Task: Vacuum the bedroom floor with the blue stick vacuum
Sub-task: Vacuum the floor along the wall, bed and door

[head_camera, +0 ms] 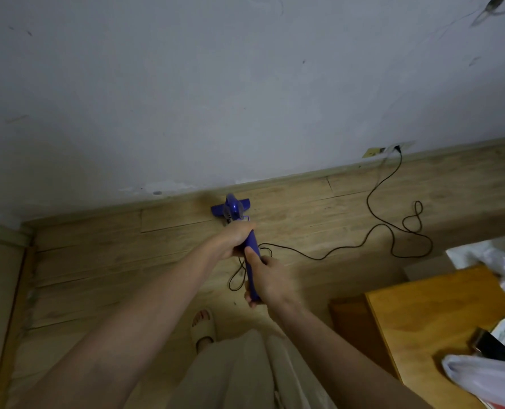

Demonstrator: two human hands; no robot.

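The blue stick vacuum (233, 210) stands on the light wooden floor (103, 270), its flat head close to the skirting board below the white wall. My left hand (234, 237) grips the blue handle high up. My right hand (270, 280) grips the handle's near end, thumb lying along it. A black power cord (372, 199) runs from the handle across the floor in loops to a wall socket (396, 148) at the right.
A wooden table (428, 317) stands at the right with plastic bags (487, 379) and a dark object on it. My foot in a pale slipper (203, 329) is on the floor below the hands. A door frame edge (9, 290) runs along the left.
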